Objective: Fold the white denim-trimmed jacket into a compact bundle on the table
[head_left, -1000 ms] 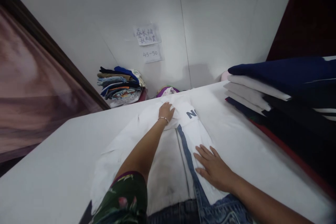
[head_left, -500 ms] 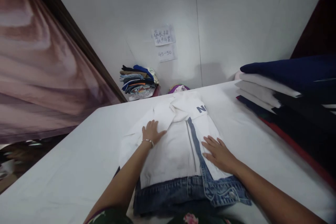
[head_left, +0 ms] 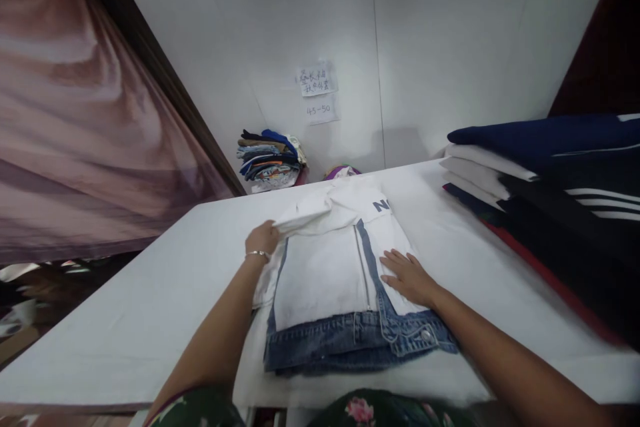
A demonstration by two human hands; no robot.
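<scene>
L hand (head_left: 263,238), R hand (head_left: 406,275) on "N" jkt (head_left: 320,273); wall note (head_left: 321,109) "45-50".

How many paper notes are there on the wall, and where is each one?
2. The upper note bears two handwritten lines; the lower note, reading "45-50", is directly beneath it.

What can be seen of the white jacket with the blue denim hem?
The white cloth jacket has a blue denim hem bearing a round button. It lies partly folded on the white table, hem toward the person. A zip runs down it; dark print starts with N. The left hand grips a lifted, creased edge; the right hand rests flat on the right side.
</scene>
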